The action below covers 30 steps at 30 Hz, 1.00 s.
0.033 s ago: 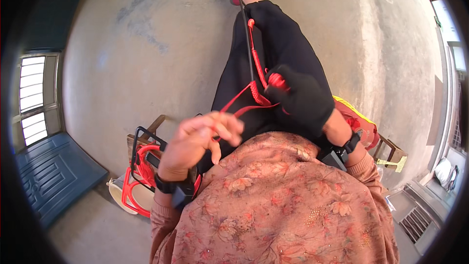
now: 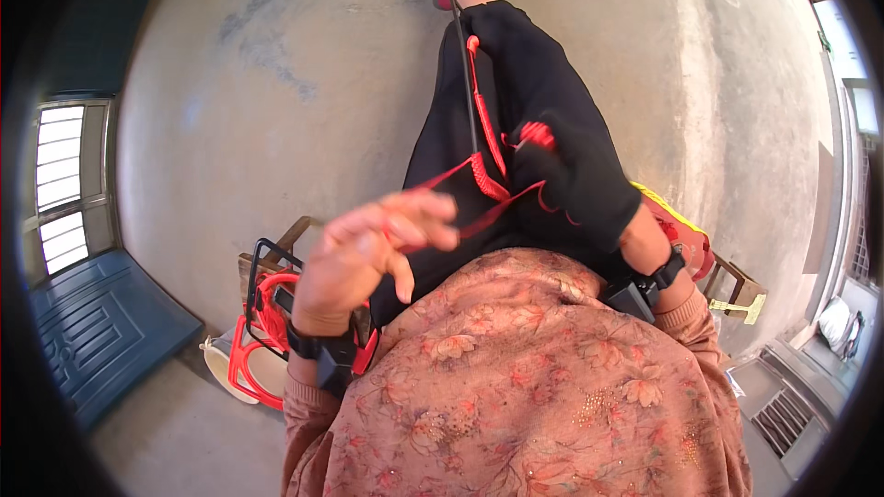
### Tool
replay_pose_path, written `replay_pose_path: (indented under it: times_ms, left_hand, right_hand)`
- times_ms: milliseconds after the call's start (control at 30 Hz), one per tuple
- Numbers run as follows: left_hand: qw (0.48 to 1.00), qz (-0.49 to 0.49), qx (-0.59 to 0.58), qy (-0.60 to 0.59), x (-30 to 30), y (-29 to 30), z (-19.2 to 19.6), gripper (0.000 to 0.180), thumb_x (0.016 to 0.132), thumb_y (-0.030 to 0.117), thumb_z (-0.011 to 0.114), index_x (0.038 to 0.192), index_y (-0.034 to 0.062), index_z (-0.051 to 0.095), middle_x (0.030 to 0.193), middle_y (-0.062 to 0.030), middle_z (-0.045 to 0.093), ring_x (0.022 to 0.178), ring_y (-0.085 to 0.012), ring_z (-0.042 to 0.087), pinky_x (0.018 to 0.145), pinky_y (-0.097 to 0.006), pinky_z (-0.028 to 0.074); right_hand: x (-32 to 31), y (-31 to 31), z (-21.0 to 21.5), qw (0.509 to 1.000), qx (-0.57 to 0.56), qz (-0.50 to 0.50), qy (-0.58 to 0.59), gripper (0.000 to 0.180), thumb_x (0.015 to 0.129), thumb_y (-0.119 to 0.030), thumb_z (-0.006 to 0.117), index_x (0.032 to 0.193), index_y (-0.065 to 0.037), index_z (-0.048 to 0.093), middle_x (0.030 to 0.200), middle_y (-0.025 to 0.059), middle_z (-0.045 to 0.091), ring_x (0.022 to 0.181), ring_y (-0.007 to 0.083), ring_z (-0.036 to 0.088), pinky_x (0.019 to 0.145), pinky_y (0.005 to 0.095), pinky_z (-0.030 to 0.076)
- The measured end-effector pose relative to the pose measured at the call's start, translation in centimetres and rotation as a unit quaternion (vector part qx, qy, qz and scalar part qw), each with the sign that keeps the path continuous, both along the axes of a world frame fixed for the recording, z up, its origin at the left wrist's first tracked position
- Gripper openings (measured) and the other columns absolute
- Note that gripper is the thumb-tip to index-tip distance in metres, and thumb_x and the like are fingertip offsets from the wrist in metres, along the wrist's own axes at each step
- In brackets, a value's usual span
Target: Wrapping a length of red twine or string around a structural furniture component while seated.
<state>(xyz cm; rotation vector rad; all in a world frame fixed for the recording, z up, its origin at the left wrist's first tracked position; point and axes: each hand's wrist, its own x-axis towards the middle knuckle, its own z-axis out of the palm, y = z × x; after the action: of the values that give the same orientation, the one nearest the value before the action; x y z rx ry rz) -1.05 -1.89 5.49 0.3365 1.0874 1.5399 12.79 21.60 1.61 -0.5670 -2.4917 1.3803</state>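
Observation:
A thin black rod runs down between my black-trousered legs, with a tight red wrapped section at its near end and red cord beside it. From that wrapping, a red ribbon loops across to both hands. My left hand is bare and blurred by motion; its bent fingers have the ribbon caught between them. In a black glove, my right hand is closed around a small red bundle, with a strand of ribbon hanging by its palm.
On my left, a black-framed object with red cords stands by a pale bucket and a wooden stool edge. A red bag with yellow trim is at my right, beside wooden legs. A blue door panel is far left.
My left hand has shifted slightly and its fingers have spread a little. My right hand has moved a little to the right, and the ribbon between the hands has changed shape.

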Motion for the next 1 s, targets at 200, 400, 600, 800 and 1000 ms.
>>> replay_pose_path:
  times_ms: [200,400,600,800,1000]
  left_hand:
    - [0.984,0.158,0.087,0.007,-3.3,4.8,-3.5,0.026,0.095,0.009,0.053,0.119,0.0015,0.059,0.124,-0.0139,0.059,0.106,-0.0200,0.061,0.067,-0.025,0.054]
    - [0.987,0.055,-0.051,0.141,-1.1,7.1,-8.6,0.027,0.092,0.007,0.059,0.119,-0.0001,0.059,0.106,-0.0080,0.065,0.083,-0.0132,0.064,0.065,-0.025,0.053]
    - [0.926,-0.018,-0.161,0.342,-0.9,7.8,-8.0,0.015,0.090,0.006,0.063,0.103,0.0000,0.062,0.076,-0.0032,0.065,0.067,-0.0098,0.063,0.056,-0.025,0.051]
    - [0.936,0.021,-0.190,0.295,-3.6,4.9,-7.3,0.020,0.094,0.013,0.058,0.112,0.0033,0.058,0.090,-0.0052,0.066,0.065,-0.0118,0.063,0.047,-0.022,0.050]
    - [0.977,0.209,0.007,-0.039,-6.6,0.1,-1.2,0.037,0.095,0.023,0.057,0.129,0.0088,0.050,0.100,-0.0007,0.063,0.070,-0.0088,0.057,0.051,-0.023,0.044]
  right_hand:
    - [-1.3,2.5,2.1,0.974,0.196,-0.110,0.003,0.019,0.088,-0.017,0.065,0.102,-0.003,0.065,0.082,0.0108,0.061,0.072,0.0222,0.062,0.067,0.0301,0.048]
    - [-3.5,-0.3,-2.2,0.995,0.087,-0.052,-0.010,0.026,0.087,-0.028,0.066,0.097,-0.003,0.065,0.084,0.0142,0.064,0.072,0.0278,0.064,0.066,0.0362,0.050]
    - [-3.2,-0.1,-3.2,0.969,-0.244,-0.025,-0.042,0.032,0.090,-0.026,0.063,0.111,-0.002,0.061,0.095,0.0125,0.067,0.085,0.0167,0.065,0.075,0.0302,0.051]
    - [-2.0,2.2,-0.6,0.964,-0.236,-0.119,-0.023,0.032,0.092,-0.011,0.060,0.122,-0.002,0.056,0.101,0.0064,0.064,0.090,0.0090,0.059,0.079,0.0249,0.049]
    - [-3.3,1.0,0.9,0.994,-0.026,-0.076,0.078,0.045,0.083,-0.021,0.071,0.119,0.001,0.057,0.113,0.0124,0.064,0.104,0.0197,0.061,0.087,0.0311,0.050]
